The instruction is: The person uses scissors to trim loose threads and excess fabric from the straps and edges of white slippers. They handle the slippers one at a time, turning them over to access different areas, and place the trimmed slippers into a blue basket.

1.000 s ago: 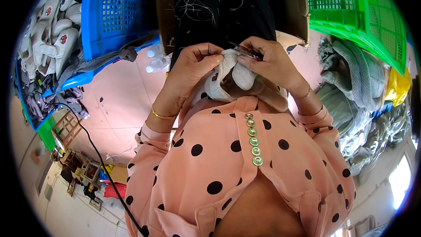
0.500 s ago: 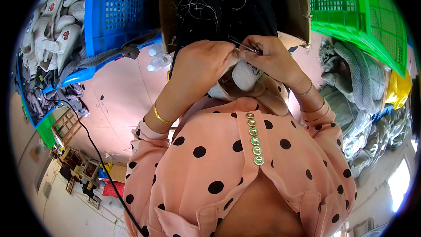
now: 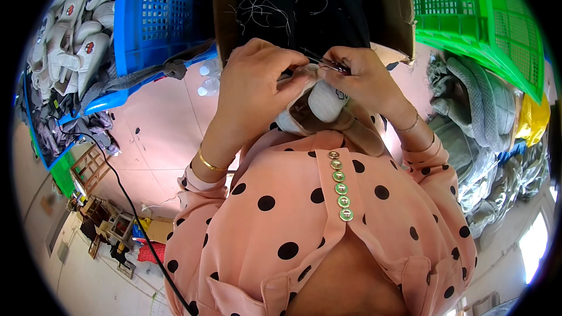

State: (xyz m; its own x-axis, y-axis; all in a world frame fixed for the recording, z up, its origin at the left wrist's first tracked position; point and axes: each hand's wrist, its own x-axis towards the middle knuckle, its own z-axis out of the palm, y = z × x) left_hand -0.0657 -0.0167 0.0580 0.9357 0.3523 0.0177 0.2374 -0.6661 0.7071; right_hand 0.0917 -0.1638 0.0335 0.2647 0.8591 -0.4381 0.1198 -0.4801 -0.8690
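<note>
Trimming step, in the middle of the frame. Left hand (image 3: 257, 85) pinching a grey slipper (image 3: 325, 102) tight. Right hand (image 3: 366, 79) squeezed on what looks like small snips (image 3: 328, 64) at the slipper's top edge. Next: careful aim at a loose thread.

A blue plastic crate (image 3: 153, 17) stands at the upper left of the pink floor (image 3: 158, 134), with pale grey slippers (image 3: 70, 41) heaped at its left side and two clear bottle caps (image 3: 206, 79) just below its near corner. A green crate (image 3: 468, 11) sits at the upper right above a pile of grey knit pieces (image 3: 474, 117), a yellow bag (image 3: 534, 118) beside them. A black cable (image 3: 126, 199) runs across the floor at lower left.
</note>
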